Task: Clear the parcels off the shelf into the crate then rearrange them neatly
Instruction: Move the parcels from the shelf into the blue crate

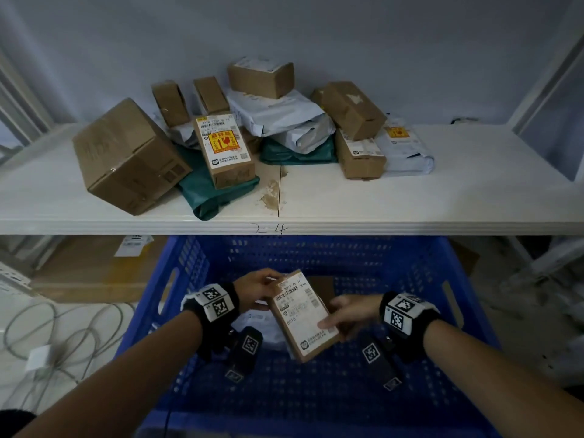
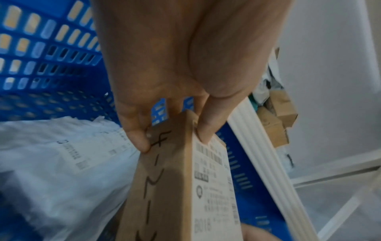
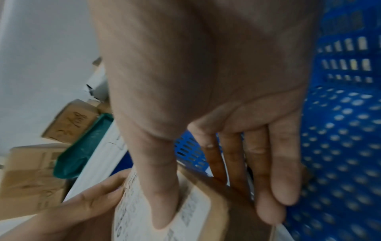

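Note:
A flat cardboard parcel (image 1: 302, 314) with a white shipping label is held tilted over the blue crate (image 1: 410, 279). My left hand (image 1: 262, 287) pinches its far top end, thumb on the label face (image 2: 206, 135) and fingers on the side. My right hand (image 1: 344, 314) grips its right edge, thumb (image 3: 163, 203) on the label and fingers underneath. A white poly mailer (image 2: 62, 163) lies on the crate floor below. On the white shelf (image 1: 442, 197) remains a heap of brown boxes (image 1: 126, 156), grey mailers (image 1: 284, 118) and green bags (image 1: 208, 191).
The shelf's front edge (image 1: 284, 227) runs just above the crate's far wall. Loose cables and a white adapter (image 1: 41, 358) lie on the floor at left. A flat cardboard piece (image 1: 88, 273) sits under the shelf at left. Shelf uprights (image 1: 543, 74) stand at right.

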A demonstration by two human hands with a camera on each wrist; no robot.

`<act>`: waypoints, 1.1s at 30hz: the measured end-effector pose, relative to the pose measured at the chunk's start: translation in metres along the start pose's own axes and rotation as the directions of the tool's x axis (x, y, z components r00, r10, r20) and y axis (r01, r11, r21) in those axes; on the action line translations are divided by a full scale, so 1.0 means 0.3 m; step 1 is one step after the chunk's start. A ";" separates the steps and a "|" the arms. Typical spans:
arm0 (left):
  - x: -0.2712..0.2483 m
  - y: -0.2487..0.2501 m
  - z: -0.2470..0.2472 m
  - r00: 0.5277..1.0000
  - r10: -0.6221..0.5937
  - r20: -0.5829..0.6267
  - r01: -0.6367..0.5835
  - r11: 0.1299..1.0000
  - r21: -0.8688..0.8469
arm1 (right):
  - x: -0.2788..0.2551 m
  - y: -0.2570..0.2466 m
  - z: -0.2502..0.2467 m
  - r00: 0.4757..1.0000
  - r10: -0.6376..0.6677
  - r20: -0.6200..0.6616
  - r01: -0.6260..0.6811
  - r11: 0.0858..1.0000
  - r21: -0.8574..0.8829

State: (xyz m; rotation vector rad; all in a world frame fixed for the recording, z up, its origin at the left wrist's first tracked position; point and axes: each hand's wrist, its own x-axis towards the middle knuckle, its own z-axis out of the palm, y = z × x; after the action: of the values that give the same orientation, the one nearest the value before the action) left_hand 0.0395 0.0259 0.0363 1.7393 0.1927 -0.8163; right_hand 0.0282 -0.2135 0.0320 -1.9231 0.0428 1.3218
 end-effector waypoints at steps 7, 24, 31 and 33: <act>0.134 -0.069 0.098 0.983 -0.184 0.001 0.184 0.982 -0.049 | 0.120 0.123 0.009 0.997 0.073 -0.028 -0.070 0.991 0.113; 0.281 -0.088 0.284 0.972 -0.186 0.145 0.165 0.975 0.149 | 0.341 0.274 -0.012 0.954 0.200 -0.223 -0.121 0.939 0.322; 0.300 -0.052 0.371 0.957 -0.229 0.181 0.202 0.967 0.156 | 0.320 0.341 -0.047 0.926 0.245 -0.288 -0.148 0.935 0.321; 0.298 -0.033 0.399 0.961 -0.210 0.180 0.187 0.973 0.138 | 0.310 0.349 -0.060 0.919 0.262 -0.294 -0.167 0.936 0.311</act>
State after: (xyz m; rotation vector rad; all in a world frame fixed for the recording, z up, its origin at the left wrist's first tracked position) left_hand 0.0506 -0.1029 -0.0392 1.7585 0.1929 -1.1598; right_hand 0.0392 -0.2611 -0.1004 -1.9093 0.5988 1.0464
